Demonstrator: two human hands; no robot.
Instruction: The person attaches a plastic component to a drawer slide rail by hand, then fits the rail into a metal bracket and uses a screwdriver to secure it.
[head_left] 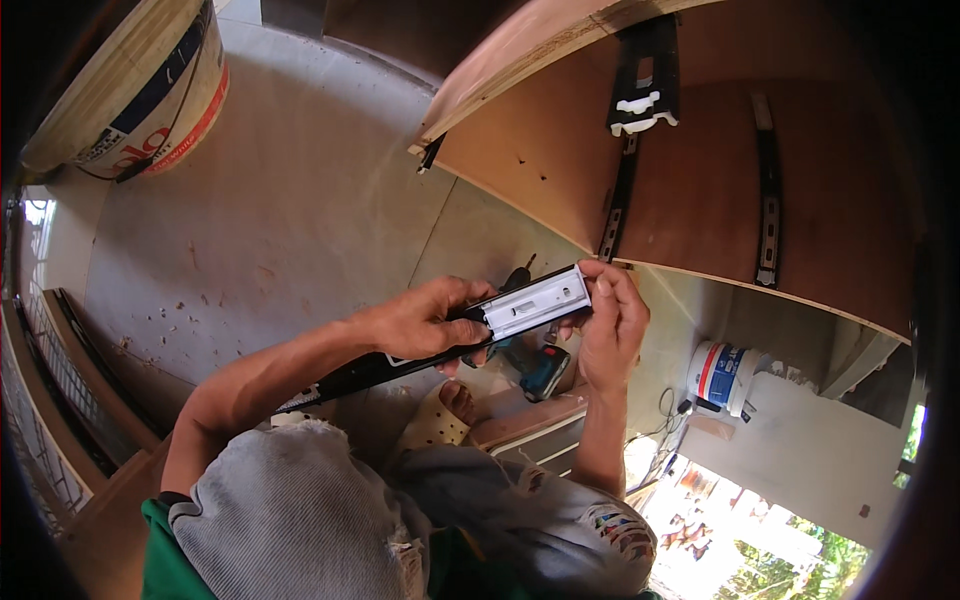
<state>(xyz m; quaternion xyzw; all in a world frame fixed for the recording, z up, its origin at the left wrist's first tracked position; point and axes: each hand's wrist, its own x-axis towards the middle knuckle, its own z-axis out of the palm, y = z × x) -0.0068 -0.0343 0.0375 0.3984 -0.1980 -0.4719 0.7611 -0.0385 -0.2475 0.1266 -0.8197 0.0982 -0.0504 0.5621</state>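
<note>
A long drawer slide (540,302), black outside with a pale metal inner face, slants across the middle in front of my knees. Partway along it, my left hand (435,318) is closed around the rail, thumb on top. My right hand (612,315) pinches its upper right end between thumb and fingers. The rail's lower left part runs beneath my left forearm. Under the slide, on the floor, lies a teal and black cordless drill (540,372), partly hidden by the slide and hands.
An open wooden cabinet (690,190) at upper right bears a protruding black slide (640,85) with white end pieces and other rails. A large paint bucket (150,95) stands far left, wooden drawers (75,350) below it. A smaller bucket (722,377) is at right.
</note>
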